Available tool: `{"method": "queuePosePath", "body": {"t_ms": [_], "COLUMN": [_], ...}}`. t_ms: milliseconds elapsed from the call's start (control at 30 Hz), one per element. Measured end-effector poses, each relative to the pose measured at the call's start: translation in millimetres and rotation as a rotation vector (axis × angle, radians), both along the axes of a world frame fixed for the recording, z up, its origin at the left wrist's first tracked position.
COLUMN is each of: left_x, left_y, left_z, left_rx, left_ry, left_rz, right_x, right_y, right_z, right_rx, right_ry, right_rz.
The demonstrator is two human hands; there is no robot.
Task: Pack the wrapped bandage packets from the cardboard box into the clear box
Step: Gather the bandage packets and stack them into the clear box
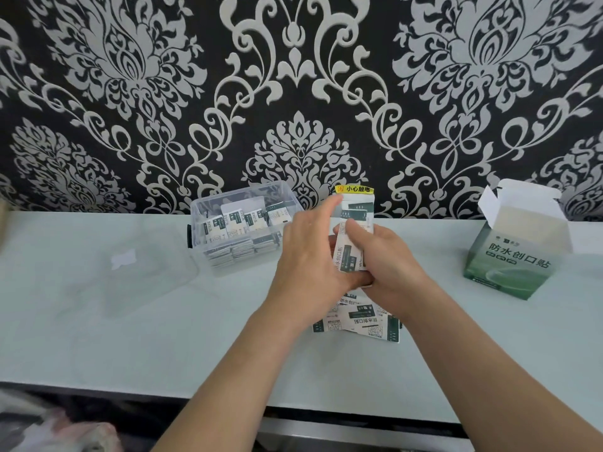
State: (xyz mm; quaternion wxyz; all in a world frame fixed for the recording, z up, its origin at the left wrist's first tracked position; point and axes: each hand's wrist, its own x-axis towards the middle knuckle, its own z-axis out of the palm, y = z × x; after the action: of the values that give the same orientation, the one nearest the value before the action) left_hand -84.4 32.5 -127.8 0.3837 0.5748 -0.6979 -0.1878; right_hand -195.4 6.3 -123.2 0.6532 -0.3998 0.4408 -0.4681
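Black and silver damask wallpaper (pixel 424 93) fills the whole top half, and a pale greenish table (pixel 130 347) runs along under it. Over on the left of the table there's a clear lid (pixel 98 282) lying flat, kinda hard to make out.

Clear box (pixel 228 265) sits at the back, just left of the hands, open on top. It's already got a bunch of packets in it, some standing up and some stacked flat underneath. The green cardboard box (pixel 509 265) is well off to the right with its white flaps open; can't tell what's inside from this angle.

Both hands are in the middle, between the two boxes, raised above the table. The left hand (pixel 306 256) is wrapped around the left side of a stack of packets (pixel 347 256), with its index finger pointing up along the top edge. The right hand (pixel 388 265) grips the same stack from the right, thumb pressed on the front. The stack is held upright.

Right below the hands, a few loose packets (pixel 359 321) lie overlapping on the table. Behind the stack there's a small yellow sticker (pixel 354 189) on the wall.
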Motion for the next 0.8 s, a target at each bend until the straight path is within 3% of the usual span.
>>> {"method": "queuePosePath", "body": {"t_ms": [100,167,267,333,633,800], "left_x": [6.1,7.4,8.2,10.7,17.8,30.0], "left_y": [1.2,1.6,2.2,0.4,-5.1,-7.9], "left_z": [1.9,-0.4,-4.0,-4.8,-0.5,12.2], "left_rx": [0.038,0.066,-0.025,-0.072,0.033,0.231], "left_ry": [-0.243,-0.304,-0.298,-0.299,-0.239,-0.062], "left_rz": [-0.178,-0.232,-0.239,-0.213,-0.036,-0.071], "right_x": [-4.0,-3.4,-2.4,-3.8,-7.8,-13.3], "right_y": [1.3,2.2,2.2,2.2,0.2,-1.2], "right_z": [0.3,-1.2,-3.2,-1.8,0.4,-0.3], "right_rx": [-0.032,-0.065,-0.118,-0.112,-0.103,-0.157], "right_ry": [0.161,0.244,0.326,0.254,0.215,0.304], "right_rz": [0.126,0.221,0.28,0.317,0.34,0.249]}}
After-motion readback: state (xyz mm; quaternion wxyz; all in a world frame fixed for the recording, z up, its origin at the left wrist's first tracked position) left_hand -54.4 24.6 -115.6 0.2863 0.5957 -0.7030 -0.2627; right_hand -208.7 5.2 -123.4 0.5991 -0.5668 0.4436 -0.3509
